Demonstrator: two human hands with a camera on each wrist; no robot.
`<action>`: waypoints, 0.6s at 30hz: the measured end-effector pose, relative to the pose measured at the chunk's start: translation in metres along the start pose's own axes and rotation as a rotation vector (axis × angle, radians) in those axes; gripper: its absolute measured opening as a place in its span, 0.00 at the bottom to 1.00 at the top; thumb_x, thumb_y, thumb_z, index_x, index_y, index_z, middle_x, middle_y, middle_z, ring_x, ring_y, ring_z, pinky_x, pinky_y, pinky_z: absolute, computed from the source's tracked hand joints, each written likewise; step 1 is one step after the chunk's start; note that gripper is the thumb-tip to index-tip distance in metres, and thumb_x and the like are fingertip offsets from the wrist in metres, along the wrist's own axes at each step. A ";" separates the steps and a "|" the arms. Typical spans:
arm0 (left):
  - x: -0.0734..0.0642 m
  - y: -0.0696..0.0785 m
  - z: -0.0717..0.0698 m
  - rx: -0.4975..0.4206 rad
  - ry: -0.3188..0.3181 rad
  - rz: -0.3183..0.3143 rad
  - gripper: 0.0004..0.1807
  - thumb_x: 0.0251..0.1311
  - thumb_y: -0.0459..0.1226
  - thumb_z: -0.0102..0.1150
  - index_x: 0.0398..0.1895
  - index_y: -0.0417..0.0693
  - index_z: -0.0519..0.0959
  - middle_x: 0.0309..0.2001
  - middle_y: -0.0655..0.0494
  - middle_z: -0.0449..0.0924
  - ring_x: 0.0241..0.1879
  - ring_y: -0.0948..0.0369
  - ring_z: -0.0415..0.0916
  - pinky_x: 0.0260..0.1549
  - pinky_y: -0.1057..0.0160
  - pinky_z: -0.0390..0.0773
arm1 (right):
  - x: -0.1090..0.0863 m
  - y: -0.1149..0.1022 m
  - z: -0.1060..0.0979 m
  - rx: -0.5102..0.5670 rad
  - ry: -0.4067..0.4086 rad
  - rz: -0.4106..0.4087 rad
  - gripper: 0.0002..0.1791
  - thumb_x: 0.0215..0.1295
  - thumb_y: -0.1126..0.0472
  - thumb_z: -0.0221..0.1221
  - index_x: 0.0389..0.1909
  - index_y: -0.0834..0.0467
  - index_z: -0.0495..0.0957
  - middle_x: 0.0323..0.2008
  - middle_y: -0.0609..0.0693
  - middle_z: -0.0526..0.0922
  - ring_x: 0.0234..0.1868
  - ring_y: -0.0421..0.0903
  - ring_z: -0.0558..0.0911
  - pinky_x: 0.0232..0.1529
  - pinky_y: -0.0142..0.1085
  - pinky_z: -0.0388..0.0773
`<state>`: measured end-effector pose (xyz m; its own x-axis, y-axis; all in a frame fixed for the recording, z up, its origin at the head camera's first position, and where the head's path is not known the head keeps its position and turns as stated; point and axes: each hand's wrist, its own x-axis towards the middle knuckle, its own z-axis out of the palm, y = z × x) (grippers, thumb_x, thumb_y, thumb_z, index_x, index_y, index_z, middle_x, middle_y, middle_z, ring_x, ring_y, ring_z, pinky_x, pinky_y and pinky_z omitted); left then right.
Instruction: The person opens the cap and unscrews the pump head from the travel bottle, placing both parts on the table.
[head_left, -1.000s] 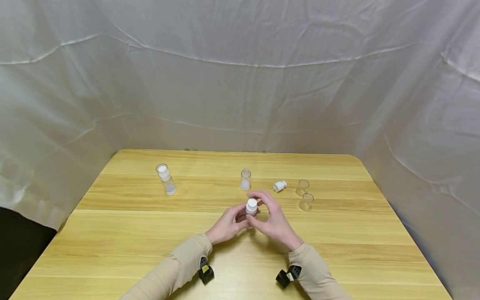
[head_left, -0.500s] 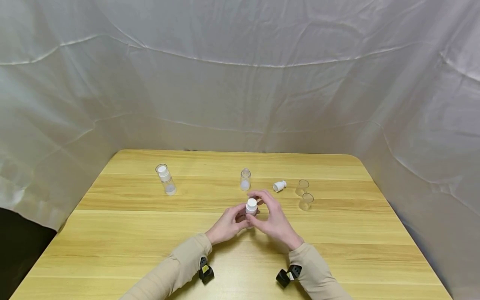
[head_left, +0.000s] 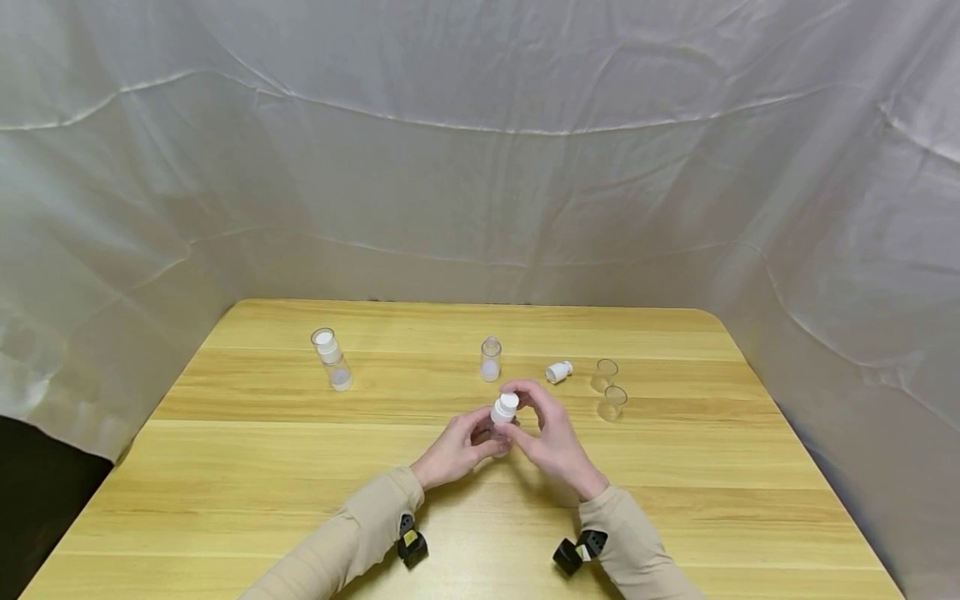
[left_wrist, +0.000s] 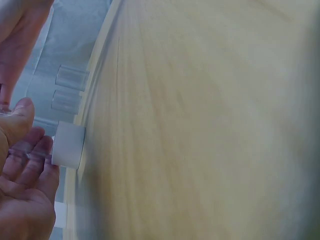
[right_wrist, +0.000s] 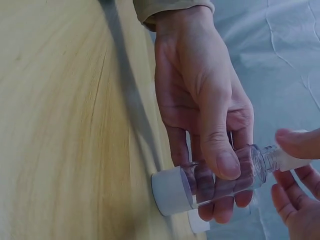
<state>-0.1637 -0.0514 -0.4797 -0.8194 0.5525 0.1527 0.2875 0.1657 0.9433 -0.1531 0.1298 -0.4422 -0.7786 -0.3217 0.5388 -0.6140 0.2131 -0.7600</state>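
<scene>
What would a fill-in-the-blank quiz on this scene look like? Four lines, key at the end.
1. The white top is pinched by the person's ____ hand.
2. The left hand grips a clear bottle whose base is coloured ____.
3. The loose white pump piece lies on its ____.
4. The clear covers standing toward the right of the table number ____.

Missing words: right; white; side; two.

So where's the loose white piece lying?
In the head view, right of centre, the loose white piece lies beyond the right hand, between a clear bottle on its left and two clear tubes.
</scene>
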 end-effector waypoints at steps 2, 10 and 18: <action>0.000 0.000 0.000 -0.002 0.004 -0.006 0.22 0.66 0.31 0.61 0.62 0.34 0.73 0.58 0.36 0.81 0.60 0.44 0.79 0.65 0.59 0.79 | 0.000 0.001 -0.001 0.057 0.037 -0.007 0.28 0.52 0.80 0.66 0.57 0.73 0.71 0.50 0.68 0.80 0.50 0.32 0.79 0.58 0.23 0.79; 0.001 0.001 0.000 -0.052 -0.020 -0.015 0.25 0.67 0.30 0.60 0.65 0.30 0.70 0.62 0.33 0.77 0.63 0.42 0.76 0.67 0.58 0.77 | -0.004 0.012 -0.006 0.082 0.196 0.111 0.30 0.57 0.81 0.61 0.62 0.77 0.68 0.55 0.72 0.72 0.51 0.28 0.78 0.60 0.18 0.77; 0.000 0.001 0.000 -0.035 -0.015 -0.031 0.25 0.66 0.31 0.60 0.65 0.32 0.71 0.60 0.34 0.79 0.61 0.43 0.78 0.65 0.59 0.79 | -0.011 0.028 -0.012 -0.131 0.180 0.358 0.25 0.64 0.69 0.65 0.61 0.74 0.73 0.49 0.64 0.78 0.48 0.56 0.83 0.55 0.38 0.87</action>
<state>-0.1632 -0.0513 -0.4790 -0.8200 0.5599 0.1187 0.2443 0.1549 0.9572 -0.1639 0.1508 -0.4651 -0.9487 -0.0422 0.3133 -0.3032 0.4014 -0.8642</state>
